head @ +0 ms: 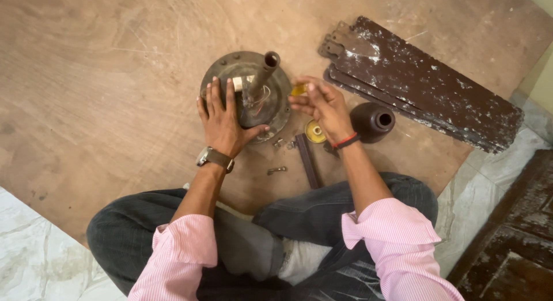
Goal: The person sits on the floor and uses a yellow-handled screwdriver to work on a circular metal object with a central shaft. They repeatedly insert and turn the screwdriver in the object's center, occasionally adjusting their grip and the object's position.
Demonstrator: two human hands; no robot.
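Head view: left hand [222,119] spread flat, palm down on ceiling fan motor housing [230,68], gripping nothing. Motor sits centre on brown board [103,76], downrod [264,71] tilted up. Right hand [322,102] just right of it, fingers pinching small yellow part [298,90] (mostly hidden). Stacked fan blades [426,85] far right; dark canopy cup [372,121] beside wrist.

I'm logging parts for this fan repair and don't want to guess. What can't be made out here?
Head view only:
- Small yellow piece: mostly hidden by the right hand.
- Motor housing: near side covered by the left hand.
- Loose fasteners: too small to identify.
- Stacked blades: count unclear, overlapping.
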